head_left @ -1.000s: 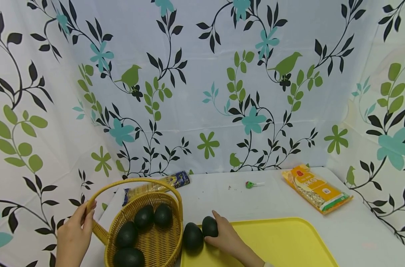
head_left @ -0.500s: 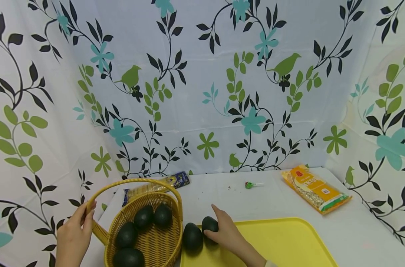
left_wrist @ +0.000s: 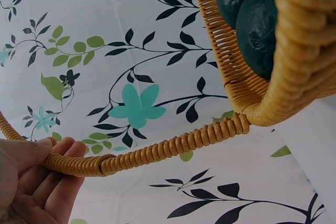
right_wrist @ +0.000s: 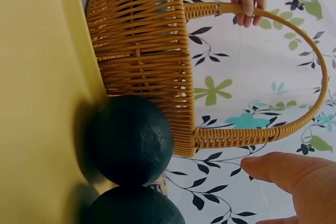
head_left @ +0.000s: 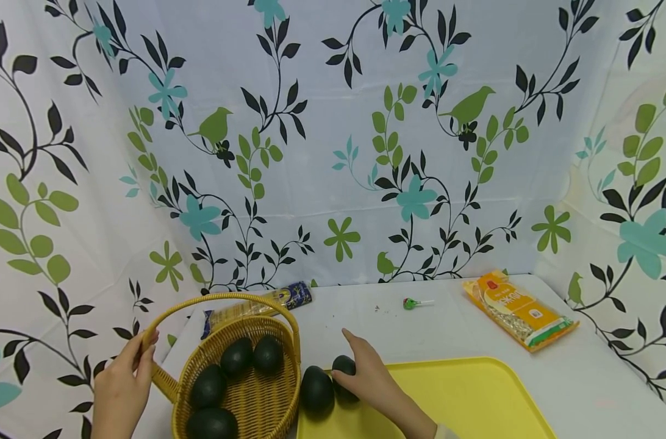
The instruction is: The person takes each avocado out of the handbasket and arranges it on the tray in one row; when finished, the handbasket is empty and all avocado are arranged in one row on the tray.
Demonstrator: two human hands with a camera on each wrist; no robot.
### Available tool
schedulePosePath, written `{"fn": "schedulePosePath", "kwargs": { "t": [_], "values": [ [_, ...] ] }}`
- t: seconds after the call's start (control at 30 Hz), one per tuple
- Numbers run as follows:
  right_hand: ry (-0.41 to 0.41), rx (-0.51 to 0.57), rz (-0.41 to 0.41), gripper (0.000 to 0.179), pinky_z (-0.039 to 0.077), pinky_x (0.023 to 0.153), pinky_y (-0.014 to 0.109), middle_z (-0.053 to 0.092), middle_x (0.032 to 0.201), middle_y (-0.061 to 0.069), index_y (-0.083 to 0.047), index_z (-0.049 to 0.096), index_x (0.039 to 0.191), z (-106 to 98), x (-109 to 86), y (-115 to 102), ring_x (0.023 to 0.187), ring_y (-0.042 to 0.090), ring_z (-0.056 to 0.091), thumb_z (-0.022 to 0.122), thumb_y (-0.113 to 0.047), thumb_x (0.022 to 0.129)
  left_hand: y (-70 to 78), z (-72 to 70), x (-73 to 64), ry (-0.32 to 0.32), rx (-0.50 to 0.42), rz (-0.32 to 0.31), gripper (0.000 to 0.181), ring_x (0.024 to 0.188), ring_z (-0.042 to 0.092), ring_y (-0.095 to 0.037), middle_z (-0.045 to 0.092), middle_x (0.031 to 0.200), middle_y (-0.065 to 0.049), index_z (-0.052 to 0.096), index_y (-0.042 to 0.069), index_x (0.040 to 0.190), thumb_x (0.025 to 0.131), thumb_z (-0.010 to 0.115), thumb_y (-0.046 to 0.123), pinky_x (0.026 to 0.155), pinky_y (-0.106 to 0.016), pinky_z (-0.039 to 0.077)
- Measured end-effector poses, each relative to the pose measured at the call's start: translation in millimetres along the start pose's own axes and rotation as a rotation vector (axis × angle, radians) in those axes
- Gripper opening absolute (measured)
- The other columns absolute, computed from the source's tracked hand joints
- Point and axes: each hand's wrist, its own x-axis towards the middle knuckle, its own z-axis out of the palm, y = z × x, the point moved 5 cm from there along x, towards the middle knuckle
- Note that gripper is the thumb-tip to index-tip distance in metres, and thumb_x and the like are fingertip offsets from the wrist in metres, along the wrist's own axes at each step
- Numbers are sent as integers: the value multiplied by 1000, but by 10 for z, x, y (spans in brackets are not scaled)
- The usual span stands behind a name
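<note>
A yellow wicker basket point(head_left: 261, 402) stands at the left with several dark green avocados point(head_left: 209, 386) inside. My left hand point(head_left: 121, 388) grips its arched handle point(left_wrist: 168, 150), thumb on one side and fingers beneath in the left wrist view. Beside the basket, one avocado point(head_left: 317, 391) lies on the near-left part of the yellow tray point(head_left: 465, 396). A second avocado point(head_left: 344, 366) lies right against it, partly hidden by my right hand point(head_left: 372, 377). That hand is spread with the index finger extended; in the right wrist view its thumb point(right_wrist: 273, 169) stands apart from both avocados.
Behind the basket lies a long blue-and-gold packet point(head_left: 294, 297). A green-wrapped lollipop point(head_left: 411, 303) rests at the back of the white table point(head_left: 360, 329). An orange bag of grains point(head_left: 522, 311) lies at the back right. A patterned curtain point(head_left: 333, 152) hangs behind.
My right hand has let go of the avocado on the tray; its fingers have spread and lifted slightly up from it. The left hand and basket have stayed put.
</note>
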Motion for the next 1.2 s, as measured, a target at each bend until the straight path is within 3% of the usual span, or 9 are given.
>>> {"fn": "schedulePosePath", "kwargs": {
  "t": [0.3, 0.6, 0.8, 1.03, 1.2],
  "values": [
    [-7, -9, -42, 76, 38, 104, 57, 42, 144, 19, -7, 33, 145, -22, -14, -237, 132, 39, 41, 69, -31, 84, -31, 0, -10, -22, 10, -29, 25, 88, 63, -50, 67, 100, -30, 62, -5, 112, 87, 60, -2, 71, -62, 47],
    [-36, 66, -123, 73, 41, 104, 53, 42, 146, 12, -14, 31, 147, 28, -19, -599, 134, 32, 42, 67, -33, 86, -19, -11, -4, -16, 11, -24, 25, 87, 64, -50, 67, 99, -30, 62, -4, 112, 87, 60, -2, 69, -62, 48],
    [-47, 67, -175, 72, 49, 97, 45, 45, 143, 9, -16, 32, 146, 112, -27, -835, 131, 28, 46, 68, -32, 86, -4, -11, -9, -21, 18, -38, 27, 90, 63, -50, 67, 101, -30, 61, -4, 114, 88, 60, -1, 74, -63, 46],
    [-76, 67, -227, 69, 45, 102, 46, 45, 144, 8, -15, 34, 146, 259, 30, -1021, 132, 26, 45, 65, -36, 87, 6, -19, -6, -18, 17, -32, 28, 89, 63, -51, 66, 100, -31, 60, -6, 115, 87, 60, -2, 73, -64, 46],
    [-137, 92, -212, 70, 43, 105, 45, 43, 146, 3, -20, 33, 146, 404, 103, -1112, 135, 23, 42, 65, -41, 87, 9, -24, 8, -17, 15, -29, 28, 89, 62, -53, 66, 100, -32, 60, -6, 115, 87, 60, -2, 73, -64, 46]
  ]
}}
